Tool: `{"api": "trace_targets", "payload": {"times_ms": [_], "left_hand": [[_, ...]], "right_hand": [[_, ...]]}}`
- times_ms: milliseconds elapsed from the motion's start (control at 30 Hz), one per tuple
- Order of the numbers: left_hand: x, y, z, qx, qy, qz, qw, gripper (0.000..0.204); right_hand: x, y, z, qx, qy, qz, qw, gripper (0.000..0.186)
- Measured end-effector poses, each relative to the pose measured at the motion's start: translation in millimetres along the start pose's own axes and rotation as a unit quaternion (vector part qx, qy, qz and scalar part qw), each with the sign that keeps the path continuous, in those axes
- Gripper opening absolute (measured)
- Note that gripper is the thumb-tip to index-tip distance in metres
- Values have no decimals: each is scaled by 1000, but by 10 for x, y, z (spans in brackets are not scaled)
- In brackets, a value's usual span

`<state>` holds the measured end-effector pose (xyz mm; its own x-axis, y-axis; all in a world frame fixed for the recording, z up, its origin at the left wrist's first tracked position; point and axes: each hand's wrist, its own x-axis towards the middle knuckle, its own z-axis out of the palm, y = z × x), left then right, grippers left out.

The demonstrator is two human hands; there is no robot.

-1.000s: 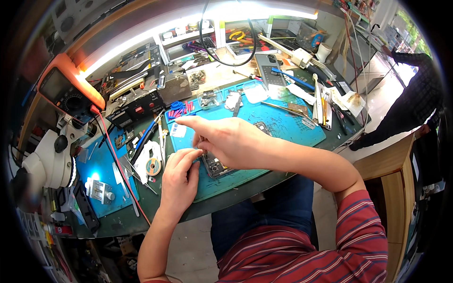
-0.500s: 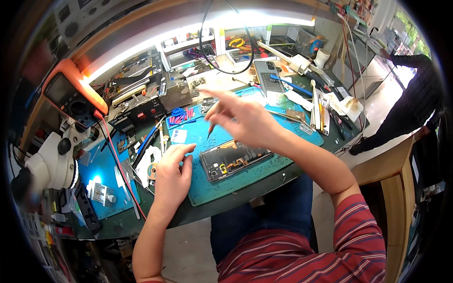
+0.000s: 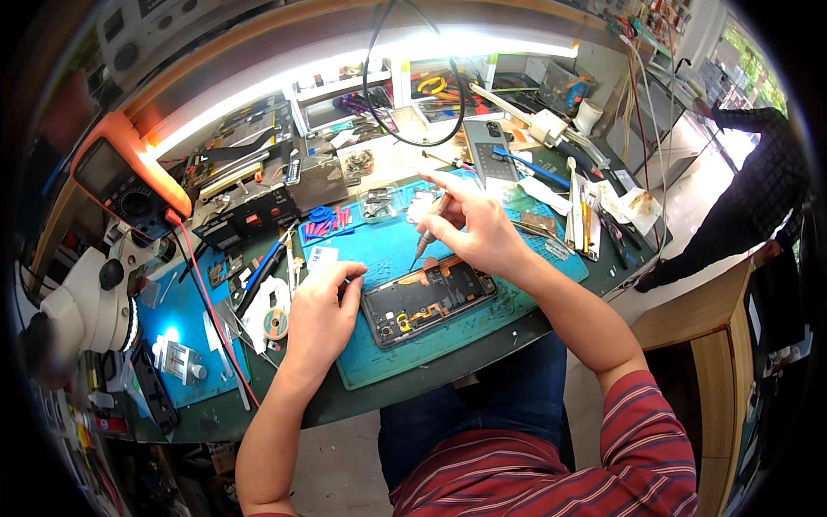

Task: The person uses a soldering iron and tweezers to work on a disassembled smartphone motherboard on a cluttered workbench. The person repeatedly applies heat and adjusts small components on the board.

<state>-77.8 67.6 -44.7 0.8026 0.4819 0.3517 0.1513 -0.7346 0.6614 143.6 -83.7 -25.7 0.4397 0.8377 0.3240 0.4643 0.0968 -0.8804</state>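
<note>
An opened smartphone lies on the blue work mat, its black inside with orange flex strips facing up. My right hand pinches a slim precision screwdriver, with its tip pointing down and left just beyond the phone's far edge. Whether that tip touches anything I cannot tell. Beside the phone's left end rests my left hand, fingers loosely curled and thumb apart from the index finger, with nothing visible in it. Part of the phone's far right side is near my right wrist.
An orange-cased multimeter stands at far left above a white microscope. A solder spool sits left of my left hand. Behind the mat are red and blue small parts and another phone. A person stands at right.
My right hand has drawn back to the right and slowed, and the screwdriver tip has shifted rightward along the phone's far edge. The left hand stays nearly in place.
</note>
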Motion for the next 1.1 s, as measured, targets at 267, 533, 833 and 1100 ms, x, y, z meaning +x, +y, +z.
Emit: {"api": "trace_targets", "payload": {"times_ms": [267, 533, 833, 1100], "left_hand": [[18, 56, 24, -13, -8, -6, 1000, 17], [32, 189, 71, 6, 1, 51, 999, 20], [-19, 182, 21, -28, -4, 0, 1000, 11], [-62, 37, -38, -140, -31, -71, 987, 12]], "right_hand": [[14, 4, -29, -38, -4, -5, 999, 57], [-36, -248, 32, 0, -8, -19, 1000, 58], [-101, -407, 172, 3, -26, -69, 997, 58], [-77, -521, 284, -73, -37, -176, 981, 49]]}}
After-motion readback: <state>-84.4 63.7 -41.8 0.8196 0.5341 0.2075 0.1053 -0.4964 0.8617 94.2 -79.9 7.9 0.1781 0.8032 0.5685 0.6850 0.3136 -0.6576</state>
